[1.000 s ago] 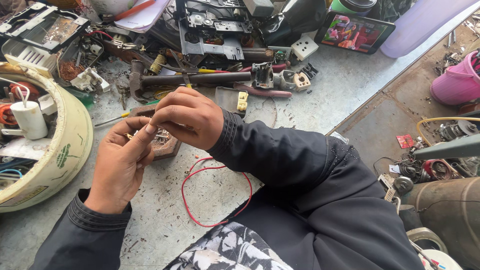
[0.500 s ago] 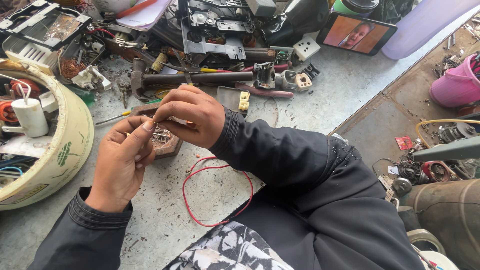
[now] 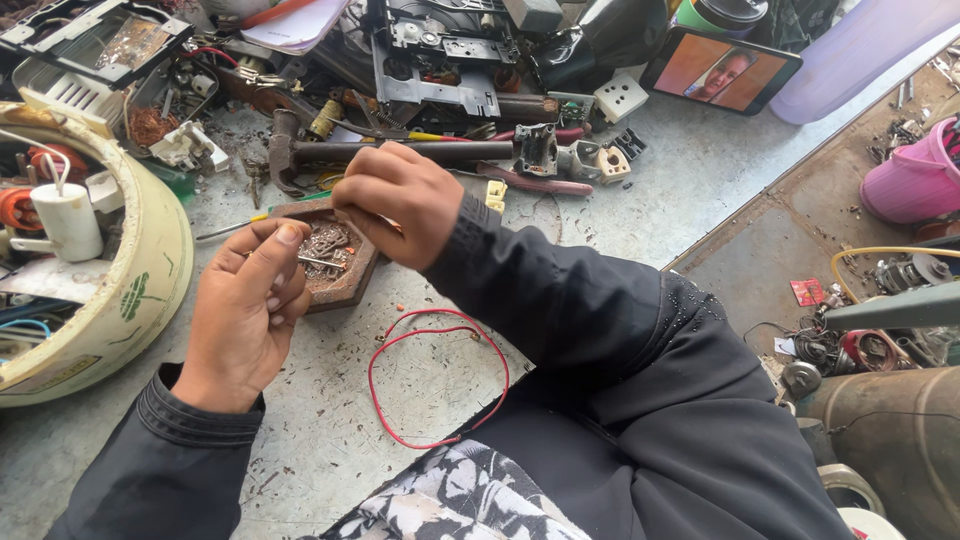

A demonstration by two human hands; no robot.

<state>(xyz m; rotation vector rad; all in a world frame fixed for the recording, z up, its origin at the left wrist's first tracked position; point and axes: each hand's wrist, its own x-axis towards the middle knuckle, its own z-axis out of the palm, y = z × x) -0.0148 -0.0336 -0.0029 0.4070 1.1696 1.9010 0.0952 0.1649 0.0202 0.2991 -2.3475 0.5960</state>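
A small brown hexagonal tray (image 3: 345, 285), shallow and rusty-looking, sits near the middle of the grey table (image 3: 640, 200), filled with a tangle of tiny metal bits. The left hand (image 3: 250, 305) pinches a thin metal pin between thumb and fingertips just over the tray's left rim. The right hand (image 3: 400, 200) hovers above the tray, fingers curled tight; what it grips is hidden. A red wire (image 3: 435, 375) lies looped on the table just below the tray. A cream round housing (image 3: 130, 300) rests at the left edge.
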